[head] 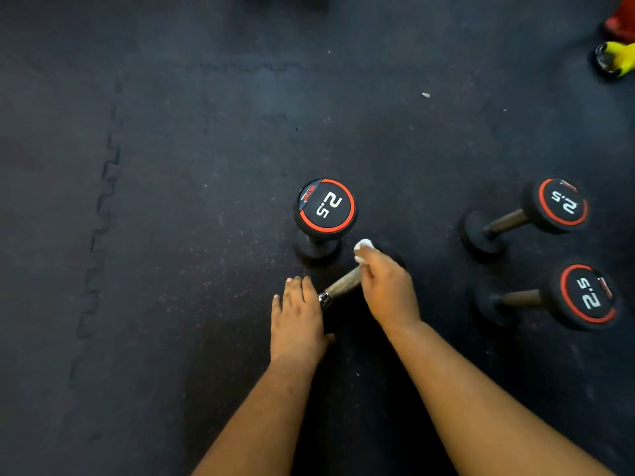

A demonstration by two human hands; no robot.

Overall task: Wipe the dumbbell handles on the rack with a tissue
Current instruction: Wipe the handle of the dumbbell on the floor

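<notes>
A dumbbell lies on its side on the black floor mat, its knurled metal handle (342,288) showing between my hands. My left hand (297,321) rests flat, fingers straight, on the near black head of that dumbbell. My right hand (386,286) grips a crumpled white tissue (362,249) and holds it against the far end of the handle. A second dumbbell marked 2.5 (324,209) stands upright just behind. Two more 2.5 dumbbells, one (525,216) behind the other (549,297), lie at the right.
Interlocking black rubber mats (171,201) cover the floor, with a jagged seam running down the left. A yellow and a red object (616,56) sit at the top right corner. A small pale scrap (425,95) lies on the mat.
</notes>
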